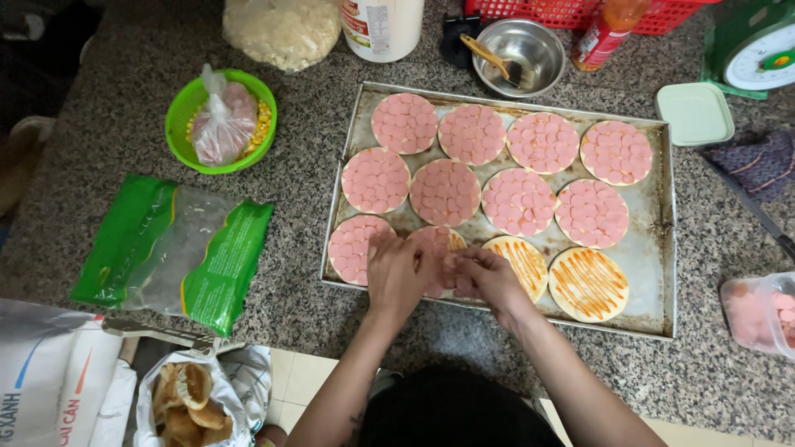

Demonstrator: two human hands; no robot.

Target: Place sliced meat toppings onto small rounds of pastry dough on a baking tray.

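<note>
A metal baking tray (654, 248) on a granite counter holds several round dough bases. Most are covered with pink sausage slices (445, 192). Two at the front right, one of them (588, 284), carry only orange sauce stripes. My left hand (400, 273) and my right hand (486, 277) rest together over the front base second from the left (441, 240), which is partly covered with pink slices. Fingers of both hands press down on it. Whether either hand holds slices is hidden.
A green basket (184, 112) with a bagged pink item and corn sits left of the tray. A green plastic packet (178, 248) lies nearer. A steel bowl with a brush (517, 54), a sauce bottle (609, 29), a scale (758, 50) and a tub of pink slices (758, 313) stand around.
</note>
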